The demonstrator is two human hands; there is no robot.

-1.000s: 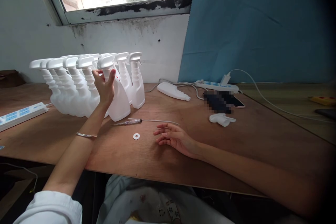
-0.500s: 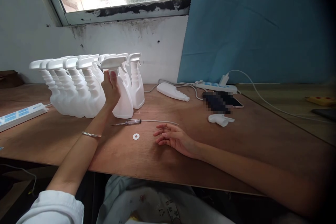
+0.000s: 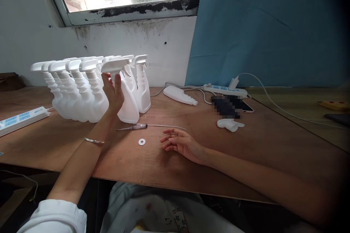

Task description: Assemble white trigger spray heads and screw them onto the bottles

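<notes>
My left hand point(image 3: 114, 93) is wrapped round the neck of a white spray bottle point(image 3: 130, 107), which leans a little to the left with its base low at the table. Other white spray bottles point(image 3: 94, 103) stand in close rows behind and to the left of it. My right hand point(image 3: 184, 145) hovers or rests low over the wooden table, fingers apart and holding nothing. Between the hands lie a screwdriver point(image 3: 140, 126), a thin white tube point(image 3: 166, 126) and a small white ring washer point(image 3: 142, 142).
A headless white bottle point(image 3: 179, 95) lies on its side at the back. To the right are a loose white spray head point(image 3: 230, 124), a phone point(image 3: 247, 106) and a power strip point(image 3: 242, 92) with cables. Another power strip point(image 3: 24, 120) sits at the left.
My left hand has tipped the top of the spray bottle slightly to the left, its base staying about where it was. My right hand has not moved.
</notes>
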